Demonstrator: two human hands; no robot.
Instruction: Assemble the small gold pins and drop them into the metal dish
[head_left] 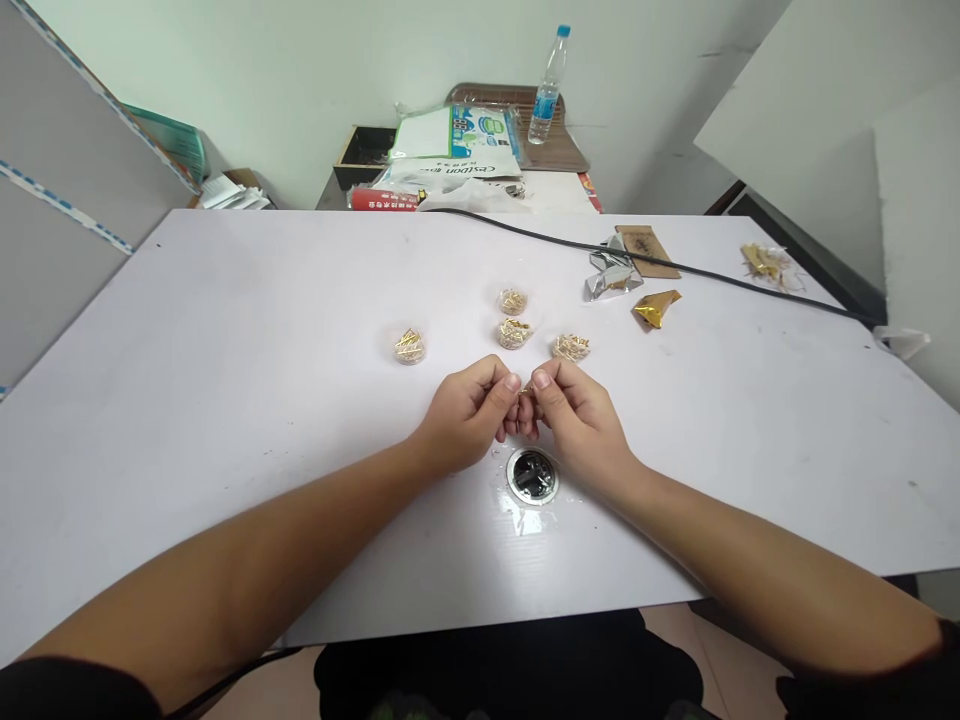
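Note:
My left hand and my right hand meet at the middle of the white table, fingertips pinched together on a tiny gold part between them. Just below the hands lies a small round clear lid or dish with dark contents. Beyond the hands stand small clear dishes of gold pins: one at the left, two in the middle and one at the right. Which hand carries the part's weight is unclear.
A black cable runs across the far right of the table. Silver foil, a gold foil packet, a brown card and a clear bag of gold parts lie at the far right. A water bottle and papers sit behind the table.

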